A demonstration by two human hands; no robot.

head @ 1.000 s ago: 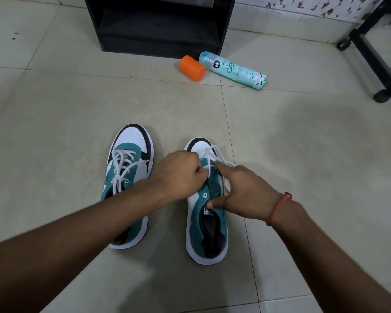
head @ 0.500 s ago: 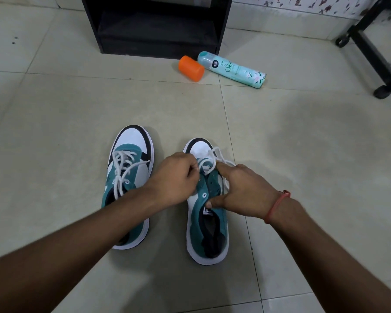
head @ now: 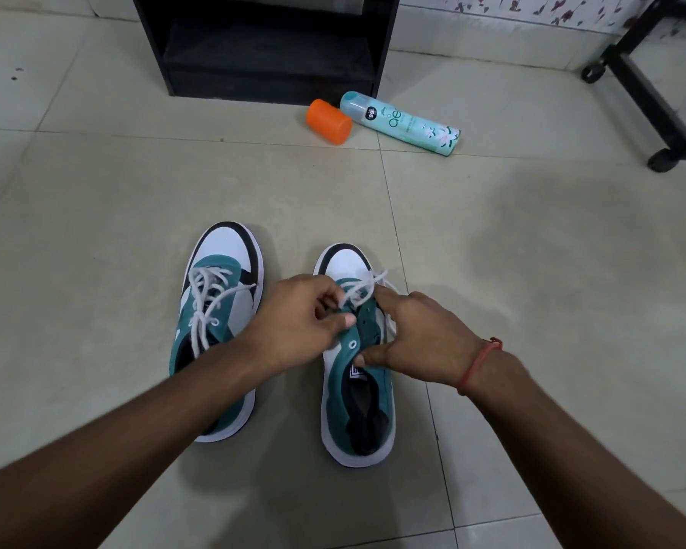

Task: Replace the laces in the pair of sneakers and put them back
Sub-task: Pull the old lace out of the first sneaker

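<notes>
White lace [head: 359, 289] pinched by the left hand [head: 300, 324] may slip from its eyelet if pulled hard, while the right hand [head: 420, 342] grips the right sneaker [head: 357, 390] at lower centre.

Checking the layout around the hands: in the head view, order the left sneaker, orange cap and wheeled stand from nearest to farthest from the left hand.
1. left sneaker, just left of the left hand.
2. orange cap, ahead by the shelf.
3. wheeled stand, far right.

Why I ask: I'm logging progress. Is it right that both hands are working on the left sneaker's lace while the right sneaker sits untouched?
Sneakers swapped. The head view shows the left hand and right hand on the right sneaker, at its lace; the left sneaker sits untouched.
</notes>
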